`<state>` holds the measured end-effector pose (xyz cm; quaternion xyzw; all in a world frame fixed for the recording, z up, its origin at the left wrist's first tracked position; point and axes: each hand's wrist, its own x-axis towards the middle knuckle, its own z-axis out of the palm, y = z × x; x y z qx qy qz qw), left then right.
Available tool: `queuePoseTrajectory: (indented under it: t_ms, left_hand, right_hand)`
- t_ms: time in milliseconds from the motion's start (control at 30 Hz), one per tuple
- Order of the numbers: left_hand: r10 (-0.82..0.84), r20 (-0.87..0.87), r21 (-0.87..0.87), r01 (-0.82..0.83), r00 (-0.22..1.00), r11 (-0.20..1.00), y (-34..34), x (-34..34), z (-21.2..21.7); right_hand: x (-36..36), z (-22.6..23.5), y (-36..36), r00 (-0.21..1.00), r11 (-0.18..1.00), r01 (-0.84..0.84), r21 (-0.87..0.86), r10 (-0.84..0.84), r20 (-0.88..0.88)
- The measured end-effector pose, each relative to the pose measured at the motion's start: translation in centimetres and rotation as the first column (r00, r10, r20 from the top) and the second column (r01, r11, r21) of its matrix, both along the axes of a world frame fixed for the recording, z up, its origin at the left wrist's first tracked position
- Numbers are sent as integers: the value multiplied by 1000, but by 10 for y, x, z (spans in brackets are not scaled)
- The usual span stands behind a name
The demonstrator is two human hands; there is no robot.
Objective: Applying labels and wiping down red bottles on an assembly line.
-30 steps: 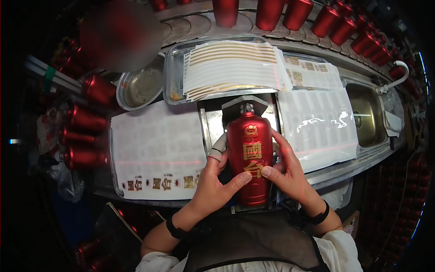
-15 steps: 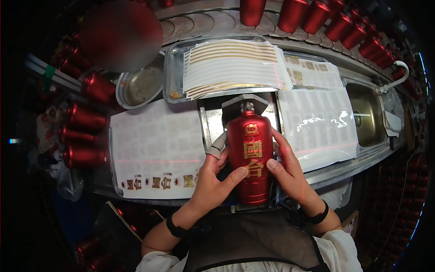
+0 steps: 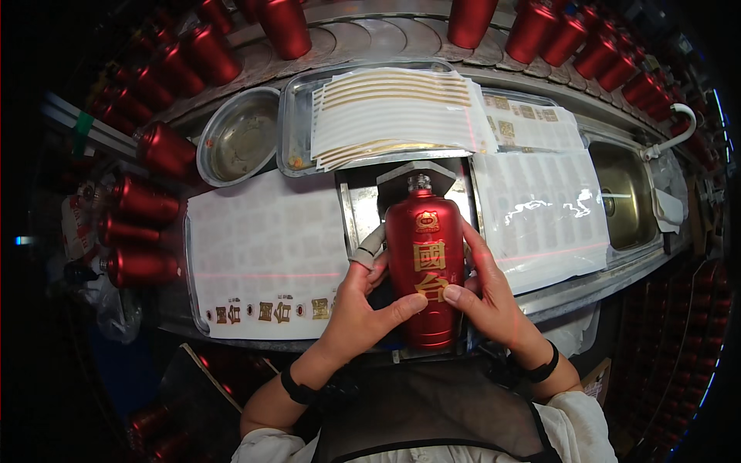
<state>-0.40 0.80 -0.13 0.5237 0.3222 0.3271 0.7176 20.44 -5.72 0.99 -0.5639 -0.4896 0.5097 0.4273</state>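
A glossy red bottle (image 3: 426, 247) with gold characters lies tilted back, its clear ridged neck pointing away, against a dark angled rest (image 3: 444, 176). My left hand (image 3: 364, 297) grips its left side, thumb laid on the lower gold character and a pale covering on one finger. From the right side, my right hand (image 3: 488, 289) holds the same bottle, its thumb pressed on that character's right part. Fingers behind the bottle are hidden. To the left lies a translucent sheet of gold character stickers (image 3: 262, 255), part of its lower row peeking out beside my left wrist.
Beyond the bottle, a metal tray (image 3: 293, 147) carries stacked white sheets with gold strips (image 3: 394, 116). A metal bowl (image 3: 235, 139) stands left of it. Plastic-covered sheets (image 3: 540, 208) lie right, beside a sink (image 3: 629, 201). Red bottles ride a curved conveyor (image 3: 378, 35) behind; several more (image 3: 147, 199) lie left.
My right thumb has slid slightly left and down on the bottle. Bottles on the conveyor have shifted places. A blurred round red shape at the upper left is gone, uncovering the bowl.
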Motion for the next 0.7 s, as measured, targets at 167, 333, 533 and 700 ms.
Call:
queuePoseTrajectory:
  t_ms: [167,333,533,700]
  left_hand:
    - [-8,36,-46,10,999,999,6,2,4]
    - [17,33,-45,-15,999,999,5,5,1]
    - [-4,-11,19,4,1000,1000,1,0,1]
    - [-2,-69,42,5,998,999,0,-3,2]
  right_hand:
    - [-4,-2,1,999,999,41,28,-41,-6]
    - [-5,-3,5,998,997,65,35,-65,10]
    - [44,-3,30,671,844,366,-391,-531,-517]
    - [-5,32,6,915,905,395,154,-374,-151]
